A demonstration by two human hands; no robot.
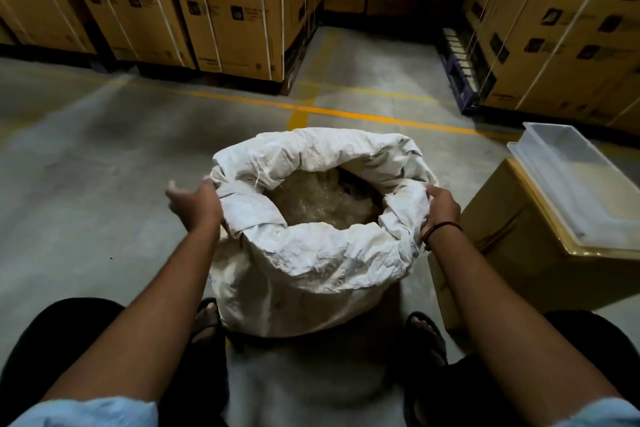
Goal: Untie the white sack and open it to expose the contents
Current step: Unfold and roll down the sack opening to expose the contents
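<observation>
At the bottom edge, from seven to five o'clock, two bare forearms reach forward out of pale blue sleeves [93, 411] over dark-clad knees, and sandalled feet [207, 317] rest on the concrete floor [86, 156] at either side of the sack's base. In the centre the white sack [311, 260] stands upright between the feet, its mouth open and its rim rolled down into a thick crumpled collar. The left hand [195, 204], at nine o'clock of the mouth, lies against the rolled edge with fingers loosely spread, blurred, so I cannot tell whether it grips the cloth. The right hand [441, 210], at three o'clock of the mouth, is closed on a fold of the rim; a dark cord band [441, 229] circles its wrist. Inside the opening shows a pale, crinkled, translucent filling [311, 199]. At three o'clock a brown carton [512, 253] carries a shallow clear tray [595, 215]. Beyond, yellow lines [346, 113] cross the floor, and from ten to two o'clock strapped cardboard boxes [235, 7] stand stacked.
</observation>
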